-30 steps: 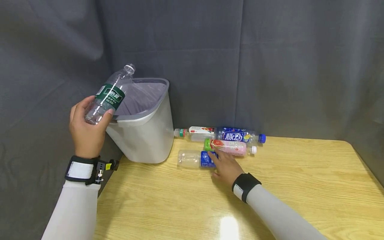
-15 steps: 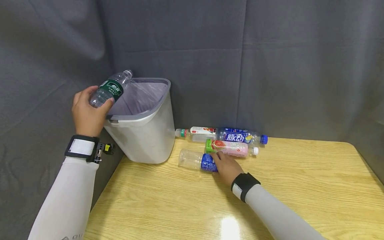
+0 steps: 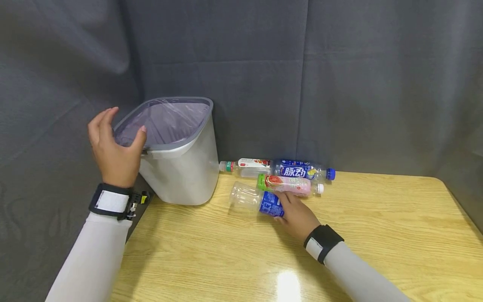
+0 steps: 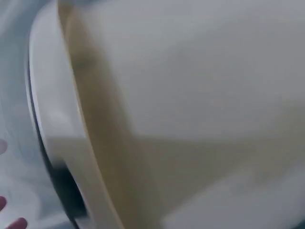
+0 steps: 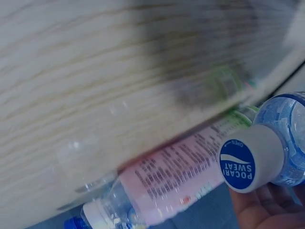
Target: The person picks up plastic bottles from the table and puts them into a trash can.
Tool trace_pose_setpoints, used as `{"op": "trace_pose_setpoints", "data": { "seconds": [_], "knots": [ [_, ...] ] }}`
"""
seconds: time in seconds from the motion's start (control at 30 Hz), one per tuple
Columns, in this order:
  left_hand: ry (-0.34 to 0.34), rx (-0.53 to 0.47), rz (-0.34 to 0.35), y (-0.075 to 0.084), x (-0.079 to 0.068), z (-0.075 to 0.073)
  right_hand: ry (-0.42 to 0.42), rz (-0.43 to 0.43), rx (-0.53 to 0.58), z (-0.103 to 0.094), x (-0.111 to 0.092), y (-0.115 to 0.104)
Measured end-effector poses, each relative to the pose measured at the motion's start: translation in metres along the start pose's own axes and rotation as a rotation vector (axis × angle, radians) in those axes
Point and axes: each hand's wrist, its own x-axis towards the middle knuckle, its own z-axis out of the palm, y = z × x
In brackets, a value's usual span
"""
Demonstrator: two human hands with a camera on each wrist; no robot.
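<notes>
Head view: the left hand (image 3: pixel 114 157) is hovering wide and empty by one bin (image 3: pixel 185 176); the right hand (image 3: pixel 299 216) is gripping one bottle (image 3: pixel 270 204), three more bottles (image 3: pixel 292 186) lying behind on the tabletop (image 3: pixel 211 251).

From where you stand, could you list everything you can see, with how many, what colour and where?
Table: one, pale wood, across the foreground
Curtain: one view-wide backdrop, grey, behind and left
Bin: one, white with grey rim, table's far left corner
Liner: one, translucent greyish-purple, inside the bin
White-label bottle: one, clear, right of the bin
Blue-cap bottle: one, clear with blue label, right of that
Pink bottle: one, green-ended, in front of those
Pocari bottle: one, clear with blue label, in front of the pink one
Wristbands: two, black with white patches, one per wrist
Sleeves: two, white, on both forearms
Left hand: one, bare, by the bin's rim
Right hand: one, bare, holding the Pocari bottle
</notes>
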Motion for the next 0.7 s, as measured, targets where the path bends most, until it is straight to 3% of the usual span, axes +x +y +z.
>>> {"op": "trace_pose_setpoints", "data": {
  "seconds": [0.1, 0.17, 0.3, 0.37, 0.57, 0.7],
  "knots": [
    [0.000, -0.080, 0.129, 0.018, -0.024, 0.007, 0.029, -0.008, 0.003, -0.010, -0.009, -0.003],
    [-0.029, -0.143, 0.181, 0.031, -0.043, 0.012, 0.037, -0.007, 0.014, -0.017, -0.015, -0.007],
    [-0.163, -0.227, 0.226, 0.053, -0.082, 0.026, 0.043, -0.022, 0.016, -0.028, -0.026, -0.016],
    [-0.294, -0.226, 0.266, 0.062, -0.099, 0.037, 0.048, -0.046, 0.010, -0.031, -0.031, -0.020],
    [-0.795, -0.137, 0.459, 0.083, -0.155, 0.070, 0.040, -0.092, -0.050, -0.040, -0.053, -0.027],
    [-0.953, -0.103, 0.543, 0.090, -0.188, 0.083, 0.045, -0.136, -0.098, -0.047, -0.067, -0.027]
  ]
}}
